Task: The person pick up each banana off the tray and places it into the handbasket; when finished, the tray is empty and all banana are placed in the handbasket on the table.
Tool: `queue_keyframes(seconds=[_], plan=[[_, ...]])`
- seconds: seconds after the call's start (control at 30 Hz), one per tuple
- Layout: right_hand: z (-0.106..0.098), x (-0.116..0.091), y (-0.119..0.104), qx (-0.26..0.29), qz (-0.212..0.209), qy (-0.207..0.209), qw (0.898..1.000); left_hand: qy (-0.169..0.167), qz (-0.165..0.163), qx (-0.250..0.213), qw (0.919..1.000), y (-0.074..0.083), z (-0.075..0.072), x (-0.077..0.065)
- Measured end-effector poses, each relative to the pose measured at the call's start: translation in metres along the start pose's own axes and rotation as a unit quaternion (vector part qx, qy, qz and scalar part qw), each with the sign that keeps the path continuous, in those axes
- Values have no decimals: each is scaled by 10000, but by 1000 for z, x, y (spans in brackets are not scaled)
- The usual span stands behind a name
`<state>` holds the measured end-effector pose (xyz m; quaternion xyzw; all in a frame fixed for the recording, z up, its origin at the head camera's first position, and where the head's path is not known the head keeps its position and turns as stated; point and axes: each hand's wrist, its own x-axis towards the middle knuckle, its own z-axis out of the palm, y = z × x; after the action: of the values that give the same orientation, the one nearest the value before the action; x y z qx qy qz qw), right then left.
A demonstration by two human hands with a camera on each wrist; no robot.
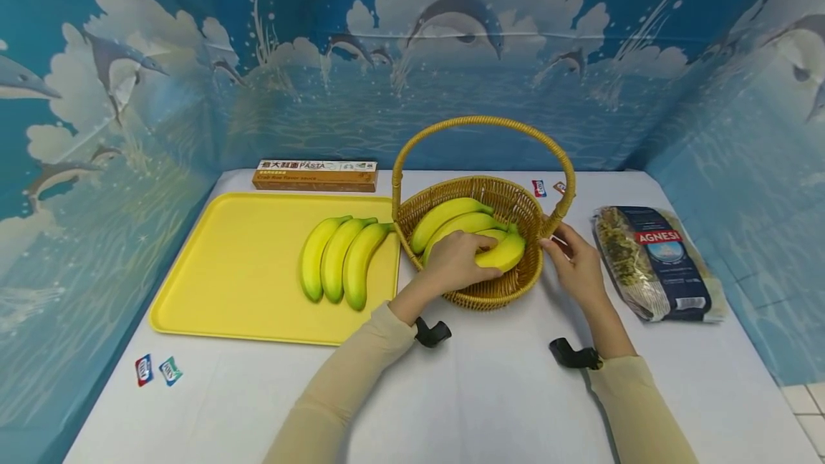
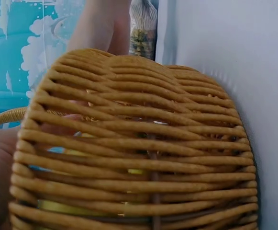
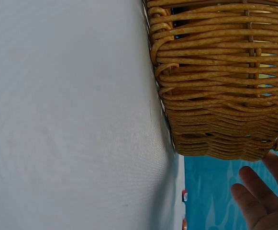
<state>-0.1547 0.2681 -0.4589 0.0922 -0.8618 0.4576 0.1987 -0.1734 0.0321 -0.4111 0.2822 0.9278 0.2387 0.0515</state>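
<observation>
A wicker basket with a tall arched handle stands on the table, with several yellow bananas in it. My left hand reaches over the near rim and grips a banana inside. In the left wrist view the woven wall hides most of that hand. At the basket's right side, my right hand pinches the rim by the foot of the handle. Its other fingers spread loosely outside the wall in the right wrist view. On the yellow tray three bananas lie side by side.
Behind the tray lies a long pasta box. A bag of Agnesi pasta rests at the right. Small wrappers lie front left and behind the basket. The basket's left side adjoins the tray's right edge.
</observation>
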Motion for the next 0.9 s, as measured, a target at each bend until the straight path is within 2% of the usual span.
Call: queue_keyframes(seconds=[0.33, 0.47, 0.6, 0.73, 0.83, 0.9], plan=[[0, 0, 0, -122, 151, -94, 9998, 79, 8, -430, 9990, -3, -3, -11], [0, -1, 0, -179, 163, -56, 9997, 134, 136, -951, 9953, -7, -9, -20], [1, -1, 2, -120, 81, -25, 9999, 313, 132, -1527, 9877, -13, -21, -38], [1, -1, 3, -112, 53, -21, 9999, 807, 127, -2017, 9760, -30, -41, -61], [1, 0, 3, -159, 76, -26, 9998, 1424, -22, -2225, 9645, -51, -59, -78], [0, 0, 3, -165, 96, -42, 9998, 1900, -236, -2254, 9553, -69, -69, -90]])
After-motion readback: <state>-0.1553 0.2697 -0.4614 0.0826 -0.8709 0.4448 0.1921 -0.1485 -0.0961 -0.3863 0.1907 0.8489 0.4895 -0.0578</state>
